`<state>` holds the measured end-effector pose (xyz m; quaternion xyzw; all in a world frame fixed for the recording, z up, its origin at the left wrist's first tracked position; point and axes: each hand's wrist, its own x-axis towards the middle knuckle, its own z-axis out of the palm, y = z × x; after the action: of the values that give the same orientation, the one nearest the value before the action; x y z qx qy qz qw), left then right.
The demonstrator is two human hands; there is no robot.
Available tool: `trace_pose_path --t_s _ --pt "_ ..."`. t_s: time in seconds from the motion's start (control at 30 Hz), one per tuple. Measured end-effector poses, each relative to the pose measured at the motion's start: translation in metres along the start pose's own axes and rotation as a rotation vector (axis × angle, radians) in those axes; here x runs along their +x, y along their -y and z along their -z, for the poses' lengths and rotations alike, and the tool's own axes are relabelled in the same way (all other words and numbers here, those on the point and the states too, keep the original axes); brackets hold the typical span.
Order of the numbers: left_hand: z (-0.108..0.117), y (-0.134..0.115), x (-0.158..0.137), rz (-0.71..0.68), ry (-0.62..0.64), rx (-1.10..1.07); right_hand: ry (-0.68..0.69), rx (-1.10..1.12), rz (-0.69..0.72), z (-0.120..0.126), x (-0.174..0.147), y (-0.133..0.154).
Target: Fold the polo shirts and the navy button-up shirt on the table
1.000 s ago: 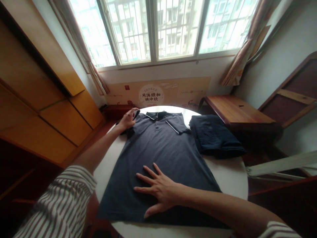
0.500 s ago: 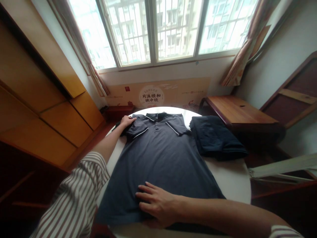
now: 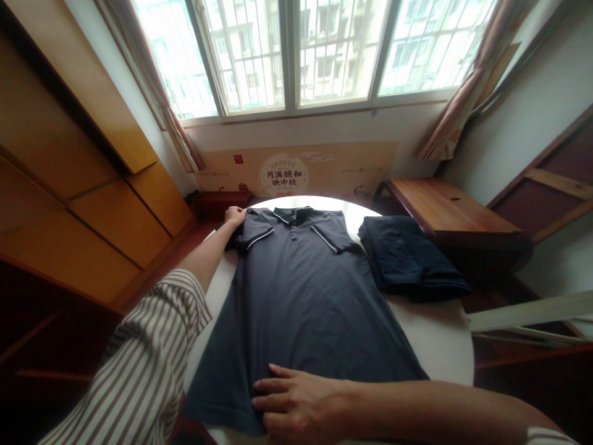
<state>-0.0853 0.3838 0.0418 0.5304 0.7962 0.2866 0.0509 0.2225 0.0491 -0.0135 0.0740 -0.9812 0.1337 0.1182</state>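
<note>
A dark grey polo shirt (image 3: 301, 296) lies front side up, its collar at the far end and its hem toward me. White piping edges both sleeves, which are turned inward over the chest. At the far left shoulder, my left hand (image 3: 235, 216) is closed, with the shirt's edge pinched at its fingertips. My right hand (image 3: 301, 402) rests on the lower part of the shirt near the hem, fingers spread and holding nothing. Something dark shows beneath my left wrist; I cannot tell what it is.
Beneath the shirt is a round white table (image 3: 440, 337). A folded dark navy garment (image 3: 412, 259) lies to the shirt's right. Beyond it stands a low wooden table (image 3: 456, 207). Wooden cabinets (image 3: 106, 216) line the left, and a window (image 3: 333, 55) is ahead.
My left hand has gone from lying over the shoulder to gripping its outer edge, shifting slightly outward. The left sleeve has moved a little. My right hand is slightly lower in view.
</note>
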Motion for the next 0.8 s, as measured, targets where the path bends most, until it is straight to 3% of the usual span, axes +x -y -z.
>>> trace_pose_path --t_s 0.17,0.23,0.33,0.43,0.5,0.57,0.7,0.8 --pt "0.040 0.010 -0.070 -0.197 -0.033 0.064 0.000 0.136 -0.119 0.031 -0.009 0.002" --pt "0.059 0.029 -0.115 -0.310 0.035 0.173 -0.029 0.138 -0.223 0.043 -0.018 0.000" --pt "0.082 0.064 -0.184 -0.341 0.160 0.262 -0.057 0.107 -0.348 0.051 -0.028 -0.005" --pt "0.097 0.090 -0.244 -0.331 0.296 0.177 -0.062 0.079 -0.436 0.055 -0.034 -0.008" --pt "0.108 0.098 -0.280 -0.354 0.303 0.123 -0.066 0.083 -0.480 0.059 -0.040 -0.005" --pt "0.122 0.101 -0.315 -0.468 0.318 0.084 -0.079 0.100 -0.515 0.062 -0.051 0.004" --pt "0.145 0.108 -0.373 -0.872 0.504 0.033 -0.117 0.059 -0.566 0.059 -0.082 0.036" --pt "0.147 0.122 -0.393 -1.030 0.465 0.092 -0.125 -0.077 -0.604 0.045 -0.104 0.060"
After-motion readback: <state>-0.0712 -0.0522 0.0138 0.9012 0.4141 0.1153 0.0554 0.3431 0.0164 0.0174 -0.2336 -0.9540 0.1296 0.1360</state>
